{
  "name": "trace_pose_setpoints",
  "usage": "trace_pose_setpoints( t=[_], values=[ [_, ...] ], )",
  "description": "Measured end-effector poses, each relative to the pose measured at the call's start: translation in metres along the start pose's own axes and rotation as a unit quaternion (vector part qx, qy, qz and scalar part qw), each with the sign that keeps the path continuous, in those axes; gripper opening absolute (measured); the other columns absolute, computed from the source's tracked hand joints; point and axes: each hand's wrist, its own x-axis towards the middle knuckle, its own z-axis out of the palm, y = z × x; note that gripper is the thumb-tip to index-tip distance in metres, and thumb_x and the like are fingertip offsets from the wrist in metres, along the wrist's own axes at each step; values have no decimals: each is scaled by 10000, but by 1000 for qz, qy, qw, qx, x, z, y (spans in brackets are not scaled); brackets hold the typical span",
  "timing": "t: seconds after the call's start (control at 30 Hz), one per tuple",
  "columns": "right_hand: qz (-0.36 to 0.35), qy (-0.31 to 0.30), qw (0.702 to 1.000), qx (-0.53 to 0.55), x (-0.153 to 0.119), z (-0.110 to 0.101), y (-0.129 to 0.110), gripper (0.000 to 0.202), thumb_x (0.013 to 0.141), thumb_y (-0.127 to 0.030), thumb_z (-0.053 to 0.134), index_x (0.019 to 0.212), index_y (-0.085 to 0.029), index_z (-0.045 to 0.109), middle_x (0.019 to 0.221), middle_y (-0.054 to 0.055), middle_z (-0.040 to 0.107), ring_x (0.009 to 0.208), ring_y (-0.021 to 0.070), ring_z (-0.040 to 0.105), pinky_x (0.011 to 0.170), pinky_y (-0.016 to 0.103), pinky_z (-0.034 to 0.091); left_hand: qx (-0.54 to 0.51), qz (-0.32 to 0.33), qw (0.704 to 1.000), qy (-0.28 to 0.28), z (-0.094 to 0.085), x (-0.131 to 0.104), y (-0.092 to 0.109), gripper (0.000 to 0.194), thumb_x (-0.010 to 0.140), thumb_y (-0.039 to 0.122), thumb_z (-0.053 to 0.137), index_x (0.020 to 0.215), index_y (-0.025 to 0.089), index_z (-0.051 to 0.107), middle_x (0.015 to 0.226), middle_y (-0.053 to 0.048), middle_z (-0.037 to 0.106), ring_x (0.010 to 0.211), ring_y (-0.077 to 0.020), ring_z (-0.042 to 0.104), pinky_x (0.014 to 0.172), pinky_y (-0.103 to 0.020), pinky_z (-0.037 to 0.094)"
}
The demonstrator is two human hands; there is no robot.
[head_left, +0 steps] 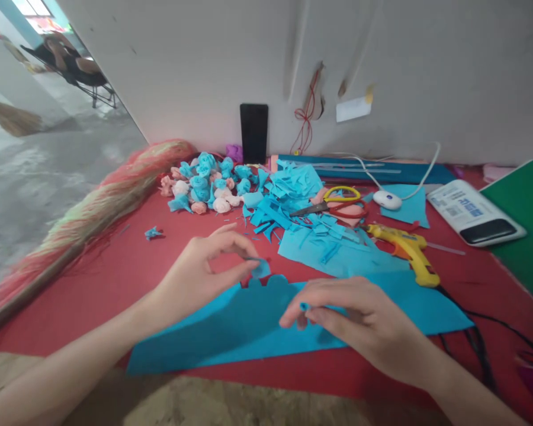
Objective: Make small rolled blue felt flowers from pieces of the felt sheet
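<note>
My left hand (213,257) pinches a small rounded blue paper petal (262,269) between thumb and fingertips. To its right, my right hand (346,316) is closed on a thin blue paper roll (304,306), whose end shows between thumb and forefinger. Beneath both hands a long blue paper sheet (195,343) lies along the table's near side. Another rounded blue petal (278,283) rests by the sheet's far edge, between the hands. Beyond my left hand lies a small twisted blue paper piece (153,233).
Blue and pink paper flowers (199,183) stand piled behind blue scraps (293,183). Scissors (333,204) lie on the scraps. A yellow glue gun (408,248) rests at right, near a white device (475,213). A phone (254,133) leans on the wall. A person (73,62) reclines far left.
</note>
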Motion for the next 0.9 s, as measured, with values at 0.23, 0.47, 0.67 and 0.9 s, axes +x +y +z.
trace_pose_setpoints(
  t=[0.23, 0.47, 0.67, 0.9],
  values=[
    [-122, 24, 987, -99, 0, -5, -11, 332, 971, -354, 352, 895, -190, 630, 819, -12, 668, 768, 88, 585, 699, 188, 455, -51, 144, 983, 103, -13, 11, 62, 68, 774, 148, 597, 750, 207, 571, 704, 85, 657, 678, -73, 632, 1029, -299, 336],
    [-153, 47, 977, -141, 1, -7, -22, 307, 968, -242, 378, 734, -178, 566, 661, -18, 573, 634, 83, 514, 612, 171, 421, -106, 176, 978, 42, -15, 13, 80, 101, 741, 73, 611, 762, 172, 615, 658, 67, 663, 706, -86, 620, 1058, -339, 316],
    [-137, 63, 984, -100, -4, -8, -22, 237, 946, -240, 441, 781, -207, 609, 675, -19, 575, 627, 80, 543, 617, 152, 441, -256, 147, 955, -30, -7, 23, 72, 90, 738, 82, 635, 789, 148, 670, 688, 7, 685, 704, -108, 604, 779, -250, 493],
    [-112, 28, 993, -12, -5, -9, -26, 253, 914, -62, 438, 911, -229, 628, 885, -56, 662, 829, 51, 612, 806, 109, 445, -369, 57, 924, -88, 0, 24, 66, 168, 760, 131, 616, 841, 221, 732, 751, -9, 578, 659, -102, 592, 587, -205, 532]
  ],
)
